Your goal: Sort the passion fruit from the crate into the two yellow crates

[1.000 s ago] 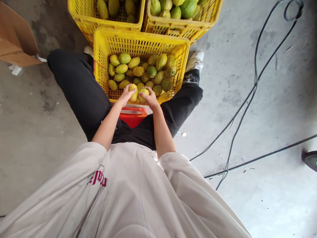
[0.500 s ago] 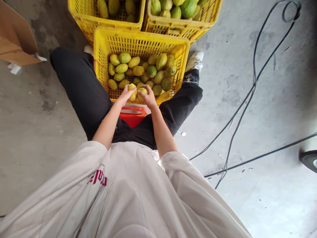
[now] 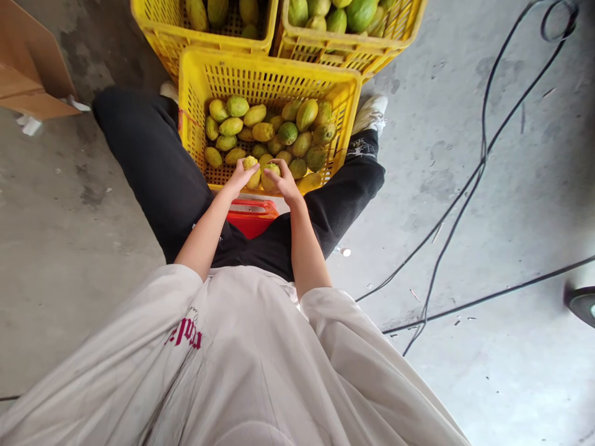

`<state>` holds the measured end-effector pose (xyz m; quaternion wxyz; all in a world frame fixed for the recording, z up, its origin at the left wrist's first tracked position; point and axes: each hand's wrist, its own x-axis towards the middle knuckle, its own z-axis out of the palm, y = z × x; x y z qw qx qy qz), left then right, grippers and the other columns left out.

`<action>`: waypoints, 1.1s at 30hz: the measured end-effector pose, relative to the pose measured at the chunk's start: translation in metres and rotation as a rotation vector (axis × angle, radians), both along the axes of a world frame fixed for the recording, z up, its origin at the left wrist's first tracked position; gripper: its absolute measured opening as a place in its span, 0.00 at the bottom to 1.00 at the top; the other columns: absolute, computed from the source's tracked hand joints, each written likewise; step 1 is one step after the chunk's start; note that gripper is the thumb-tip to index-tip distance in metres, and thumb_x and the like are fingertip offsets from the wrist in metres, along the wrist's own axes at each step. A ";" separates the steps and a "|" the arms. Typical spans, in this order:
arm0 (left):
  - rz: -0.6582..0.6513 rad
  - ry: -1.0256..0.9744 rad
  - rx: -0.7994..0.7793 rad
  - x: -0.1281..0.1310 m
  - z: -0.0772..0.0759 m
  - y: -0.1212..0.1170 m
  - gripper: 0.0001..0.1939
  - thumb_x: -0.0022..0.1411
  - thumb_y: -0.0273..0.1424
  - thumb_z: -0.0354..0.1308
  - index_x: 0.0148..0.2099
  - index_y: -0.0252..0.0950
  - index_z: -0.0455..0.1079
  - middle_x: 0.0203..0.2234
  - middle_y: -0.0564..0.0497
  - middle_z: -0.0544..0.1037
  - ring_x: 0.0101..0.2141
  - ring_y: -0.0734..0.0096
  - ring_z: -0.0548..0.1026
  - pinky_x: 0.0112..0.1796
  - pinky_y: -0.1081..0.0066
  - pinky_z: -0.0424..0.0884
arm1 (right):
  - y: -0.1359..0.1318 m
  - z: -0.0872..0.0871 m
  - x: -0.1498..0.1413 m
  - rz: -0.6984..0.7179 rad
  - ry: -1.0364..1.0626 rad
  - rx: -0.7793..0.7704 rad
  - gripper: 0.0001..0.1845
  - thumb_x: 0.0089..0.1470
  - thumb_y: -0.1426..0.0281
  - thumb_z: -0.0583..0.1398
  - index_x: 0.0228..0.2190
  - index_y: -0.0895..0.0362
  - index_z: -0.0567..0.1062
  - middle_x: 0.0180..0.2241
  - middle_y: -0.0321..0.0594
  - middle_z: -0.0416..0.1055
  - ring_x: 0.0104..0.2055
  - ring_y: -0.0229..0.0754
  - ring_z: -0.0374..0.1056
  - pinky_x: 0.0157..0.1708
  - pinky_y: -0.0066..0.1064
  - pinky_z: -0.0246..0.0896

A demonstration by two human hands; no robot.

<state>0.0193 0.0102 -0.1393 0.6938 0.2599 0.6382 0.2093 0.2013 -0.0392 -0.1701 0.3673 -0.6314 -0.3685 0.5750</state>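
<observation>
My left hand (image 3: 240, 177) is closed around a yellow papaya (image 3: 251, 163) at the near side of a yellow plastic crate (image 3: 242, 75). Just to its right, my right hand (image 3: 285, 184) grips another yellow-green papaya (image 3: 268, 182), thumb and fingers on its sides. The two held fruits are close together. Inside the crate, beyond my hands, lie several more papayas (image 3: 263, 131), mostly yellow with some green. My fingers partly cover both held fruits.
Two more yellow crates, a left one (image 3: 218, 42) and a right one (image 3: 344, 41), stand behind with papayas inside. An orange-red seat or crate (image 3: 251, 224) shows between my legs. A cardboard box (image 3: 35, 68) is at left; black cables (image 3: 481, 158) cross the floor at right.
The view has shifted slightly, so the crates and cables appear a little further right. Both hands still hold their papayas, with the right hand's fingers slightly shifted on its fruit.
</observation>
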 end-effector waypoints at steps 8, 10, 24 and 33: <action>-0.001 0.000 -0.032 -0.005 0.007 0.000 0.27 0.90 0.30 0.66 0.83 0.44 0.66 0.78 0.38 0.80 0.83 0.52 0.77 0.83 0.54 0.70 | 0.002 -0.004 -0.006 -0.040 -0.008 0.001 0.33 0.55 0.43 0.85 0.48 0.45 0.79 0.54 0.41 0.83 0.65 0.62 0.79 0.78 0.59 0.79; 0.006 0.003 -0.036 -0.003 0.008 0.000 0.28 0.90 0.30 0.66 0.83 0.45 0.66 0.79 0.37 0.79 0.83 0.52 0.77 0.83 0.53 0.70 | 0.004 -0.011 -0.007 -0.036 -0.025 0.002 0.31 0.57 0.44 0.83 0.48 0.45 0.78 0.55 0.41 0.82 0.66 0.62 0.79 0.79 0.60 0.77; -0.029 0.040 0.029 -0.009 0.008 -0.003 0.29 0.86 0.26 0.72 0.78 0.44 0.67 0.76 0.40 0.81 0.80 0.55 0.80 0.81 0.54 0.75 | 0.012 -0.033 -0.017 0.005 -0.257 0.026 0.25 0.64 0.48 0.81 0.48 0.45 0.78 0.61 0.49 0.76 0.78 0.73 0.68 0.87 0.73 0.62; 0.059 -0.024 0.066 -0.006 0.000 -0.003 0.18 0.85 0.33 0.75 0.70 0.40 0.78 0.69 0.40 0.86 0.79 0.44 0.82 0.82 0.49 0.75 | 0.007 -0.031 -0.008 -0.042 -0.047 0.069 0.27 0.71 0.37 0.73 0.49 0.45 0.80 0.57 0.45 0.84 0.70 0.61 0.78 0.81 0.56 0.72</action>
